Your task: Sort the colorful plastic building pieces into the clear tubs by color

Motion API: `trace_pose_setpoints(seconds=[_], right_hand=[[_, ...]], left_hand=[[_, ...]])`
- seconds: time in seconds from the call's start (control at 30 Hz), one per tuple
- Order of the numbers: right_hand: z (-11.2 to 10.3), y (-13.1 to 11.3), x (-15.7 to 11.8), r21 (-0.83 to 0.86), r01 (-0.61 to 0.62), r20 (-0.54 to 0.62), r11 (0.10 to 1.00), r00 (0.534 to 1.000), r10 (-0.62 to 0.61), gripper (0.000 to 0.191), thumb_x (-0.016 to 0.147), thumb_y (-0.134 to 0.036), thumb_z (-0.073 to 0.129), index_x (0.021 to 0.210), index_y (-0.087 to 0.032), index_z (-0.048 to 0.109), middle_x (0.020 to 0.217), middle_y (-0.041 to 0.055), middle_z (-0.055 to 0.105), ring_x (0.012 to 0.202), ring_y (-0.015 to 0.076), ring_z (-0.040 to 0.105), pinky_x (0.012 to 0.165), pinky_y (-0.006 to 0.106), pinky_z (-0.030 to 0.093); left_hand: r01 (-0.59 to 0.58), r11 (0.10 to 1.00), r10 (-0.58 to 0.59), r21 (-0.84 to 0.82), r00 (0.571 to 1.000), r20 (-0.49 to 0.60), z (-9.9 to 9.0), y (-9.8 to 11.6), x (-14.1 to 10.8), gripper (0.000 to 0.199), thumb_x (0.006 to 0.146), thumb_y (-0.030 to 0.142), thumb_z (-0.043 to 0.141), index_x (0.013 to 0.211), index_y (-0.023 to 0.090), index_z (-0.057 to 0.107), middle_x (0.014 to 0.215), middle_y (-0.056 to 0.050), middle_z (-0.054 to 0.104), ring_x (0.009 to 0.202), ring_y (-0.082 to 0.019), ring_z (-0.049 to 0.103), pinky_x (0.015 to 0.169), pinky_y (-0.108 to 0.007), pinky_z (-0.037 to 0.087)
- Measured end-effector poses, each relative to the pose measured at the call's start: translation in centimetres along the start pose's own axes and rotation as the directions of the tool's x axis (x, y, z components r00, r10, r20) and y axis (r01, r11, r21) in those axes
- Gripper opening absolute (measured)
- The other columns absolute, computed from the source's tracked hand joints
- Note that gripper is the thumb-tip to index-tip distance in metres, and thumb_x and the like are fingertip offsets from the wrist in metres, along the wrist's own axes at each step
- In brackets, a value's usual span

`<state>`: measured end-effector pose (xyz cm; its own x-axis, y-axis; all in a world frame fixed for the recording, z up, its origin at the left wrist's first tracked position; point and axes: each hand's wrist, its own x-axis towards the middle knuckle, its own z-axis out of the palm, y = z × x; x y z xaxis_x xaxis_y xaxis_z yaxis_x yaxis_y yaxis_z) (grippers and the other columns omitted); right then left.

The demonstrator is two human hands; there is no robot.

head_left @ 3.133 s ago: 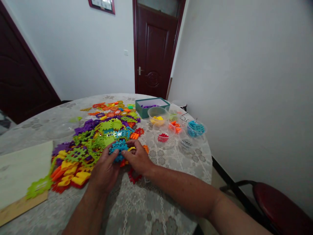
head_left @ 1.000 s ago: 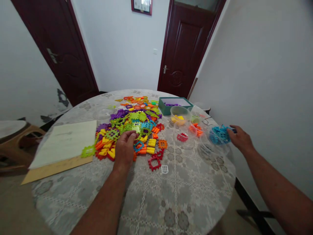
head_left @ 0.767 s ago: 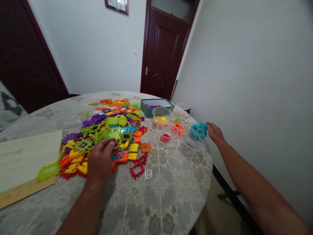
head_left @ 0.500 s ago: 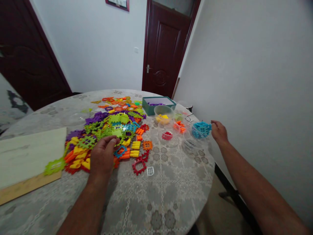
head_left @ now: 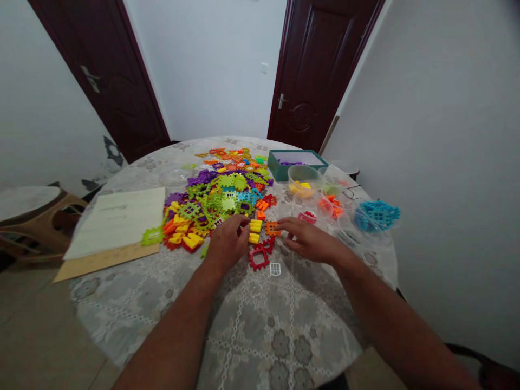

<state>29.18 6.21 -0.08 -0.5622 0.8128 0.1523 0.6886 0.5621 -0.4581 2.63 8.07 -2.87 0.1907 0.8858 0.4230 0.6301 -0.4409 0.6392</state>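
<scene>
My left hand (head_left: pixel 228 242) is at the near edge of a heap of plastic building pieces (head_left: pixel 227 203). Its thumb and fingers are curled together beside a row of yellow tube pieces (head_left: pixel 255 232); what they hold, if anything, is hidden. My right hand (head_left: pixel 309 239) reaches in from the right with fingers stretched out and thumb apart. Its fingertips are at the right edge of an orange square window piece (head_left: pixel 271 228); I cannot tell if they touch. Closer to me lie a red toothed frame (head_left: pixel 259 266) and a small white window grille (head_left: pixel 275 269).
On the right stand clear plastic bowls, one with yellow pieces (head_left: pixel 301 188), one with orange pieces (head_left: pixel 331 206), another heaped with blue pieces (head_left: pixel 377 215). Behind them is a green box (head_left: pixel 279 169). White paper (head_left: pixel 117 219) over a brown board (head_left: pixel 108 263) lies left. The round table has a patterned cloth.
My right hand has come from the bowl of blue pieces leftward to the orange window piece. My left hand stays by the heap's near edge. The whole view has turned left and down.
</scene>
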Motion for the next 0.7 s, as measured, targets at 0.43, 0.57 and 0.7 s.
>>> trace_pose_setpoints(seconds=[0.43,0.57,0.7], right_hand=[[6.8,3.8,2.0,0.031,-0.217,-0.268,0.976,0.939,0.217,0.047,0.094,-0.029,0.072,0.139,-0.018,0.061,0.128,0.0139,0.066,0.119,0.0275,0.063,0.105,0.043,0.05],[6.5,4.0,1.9,0.043,-0.242,-0.295,0.969,0.924,0.244,0.046,0.09,-0.031,0.076,0.133,-0.02,0.064,0.121,0.0116,0.066,0.113,0.0274,0.063,0.101,0.043,0.051],[6.1,3.6,1.7,0.069,-0.272,-0.324,0.96,0.904,0.28,0.039,0.085,-0.031,0.08,0.121,-0.024,0.066,0.112,0.0072,0.065,0.102,0.0248,0.063,0.09,0.038,0.051]], left_hand=[[-0.196,0.96,0.069,0.198,0.856,0.513,0.0,1.4,-1.7,0.049,0.089,0.043,0.075,0.133,0.027,0.062,0.133,-0.01,0.066,0.111,-0.029,0.069,0.089,-0.039,0.054],[-0.216,0.954,0.074,0.209,0.844,0.532,0.2,1.9,-1.8,0.057,0.085,0.039,0.079,0.138,0.032,0.059,0.138,-0.009,0.063,0.113,-0.029,0.069,0.088,-0.038,0.054],[-0.191,0.958,0.052,0.212,0.847,0.529,0.2,2.0,-1.8,0.058,0.084,0.038,0.079,0.139,0.033,0.06,0.141,-0.01,0.06,0.112,-0.029,0.068,0.088,-0.039,0.054]])
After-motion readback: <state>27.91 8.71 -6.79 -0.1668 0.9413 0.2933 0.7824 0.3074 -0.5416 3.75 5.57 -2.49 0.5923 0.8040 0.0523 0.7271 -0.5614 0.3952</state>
